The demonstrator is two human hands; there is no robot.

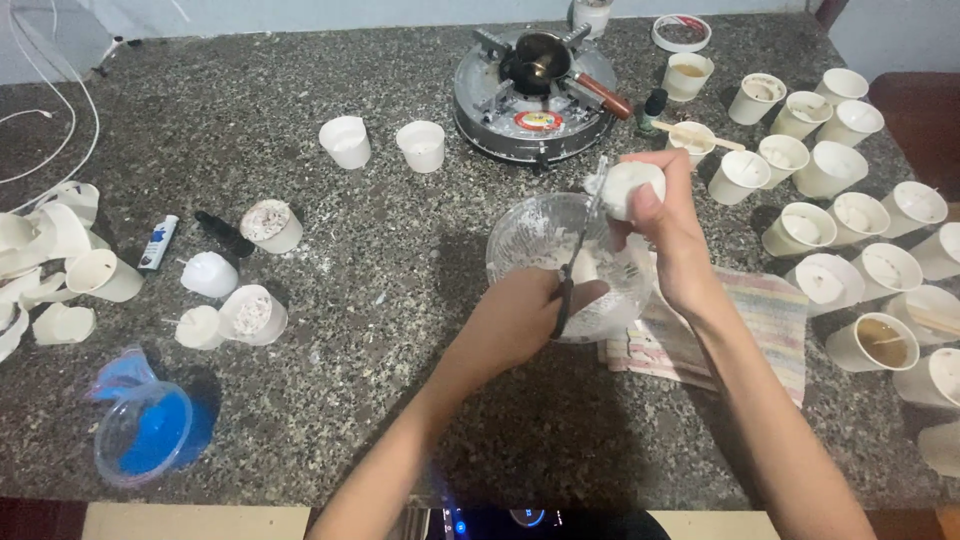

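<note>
Speckled granite counter [380,400] is filling the view, lit from above. At centre I'm seeing a clear glass bowl [545,235] dusted white inside, sitting partly on a striped cloth [770,320] at its four o'clock.

Left hand [520,320] is closing fully around the handle of a thin knife [580,250], blade rising toward twelve o'clock over the bowl. Right hand [665,225] is gripping a white wax lump [632,185] between thumb and fingers, holding it above the bowl's one o'clock rim; the blade tip is meeting the lump's left edge.

At twelve o'clock from the bowl, a round gas burner [535,100] is carrying a small dark pot [540,55]. Paper cups [850,215] are clustering from one to four o'clock, several holding pale wax. Two empty white cups [420,145] are standing at ten o'clock. Torn cup scraps [40,250] are lying at nine o'clock, with a blue lidded tub [145,430] at eight o'clock.
</note>
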